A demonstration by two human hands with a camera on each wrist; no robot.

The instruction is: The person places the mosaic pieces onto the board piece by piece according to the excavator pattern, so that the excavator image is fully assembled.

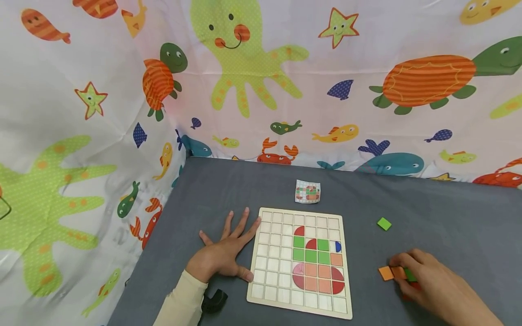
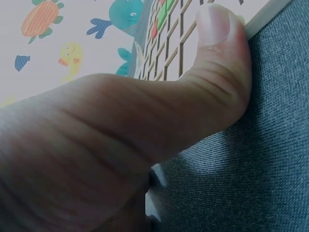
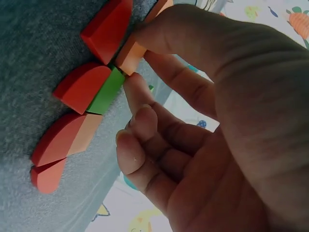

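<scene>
- Two hands show in the head view: the left hand (image 1: 222, 258) lies with fingers spread apart along the left edge of the board (image 1: 273, 264), and the right hand (image 1: 428, 283) has thumb and forefinger pinched on an orange tile (image 1: 398, 272).
- Head view, too: the orange tile sits on the grey surface (image 1: 228, 185), far from its back edge and right of the board; another orange tile (image 1: 386, 273) is just beside it, so a narrow pinch probably suits best.
- Left wrist view: the thumb bears on the board by its rim; I cannot tell from here how the other fingers lie. Light, steady pressure should stop the board sliding.
- Right wrist view: the remaining fingers are bent, clear of the pieces. Lifting straight up seems wise, since dragging could knock the green piece (image 3: 104, 94) and red pieces (image 3: 108, 29). The orange tile looks flat, plain and square-edged.
</scene>
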